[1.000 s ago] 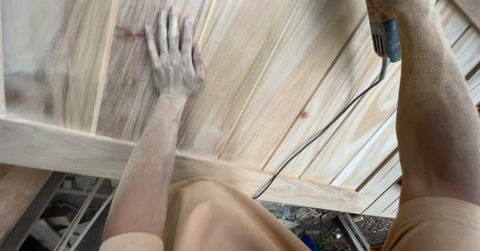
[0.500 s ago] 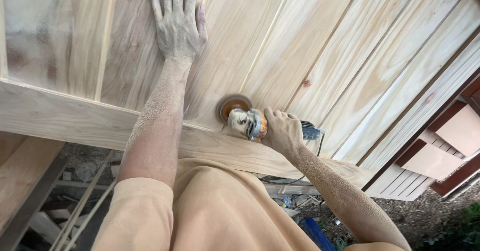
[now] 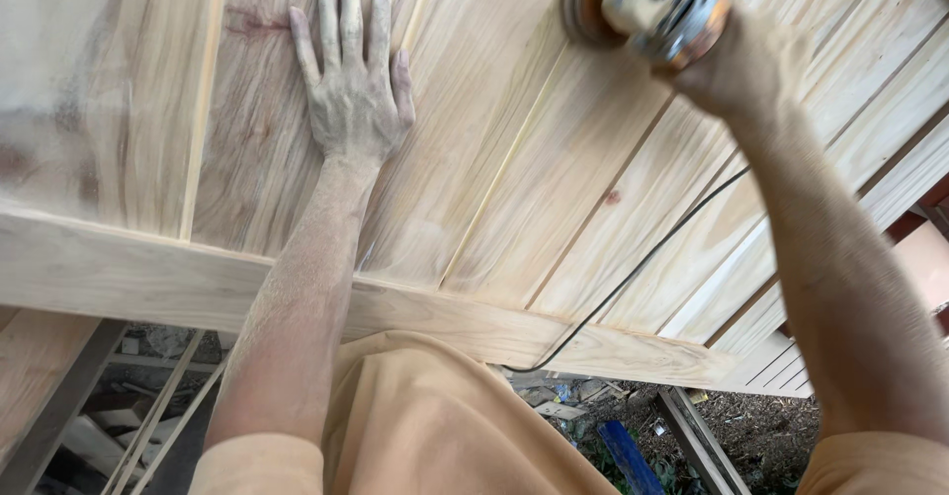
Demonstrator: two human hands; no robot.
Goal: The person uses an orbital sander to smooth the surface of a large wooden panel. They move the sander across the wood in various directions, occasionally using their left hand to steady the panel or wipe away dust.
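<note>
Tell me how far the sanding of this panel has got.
Done: pale dust coats the panel's left end. In hand: right hand runs the sander at the top; left hand lies flat on the boards. Left: a red mark remains beside the left hand.

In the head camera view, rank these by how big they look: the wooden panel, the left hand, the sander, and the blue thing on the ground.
1. Wooden panel, fills most of the view.
2. Left hand, flat on the panel.
3. Sander in the right hand, blurred and cut by the top edge, so ranking it against the left hand is unsure.
4. Blue thing, smallest but farther away.
</note>
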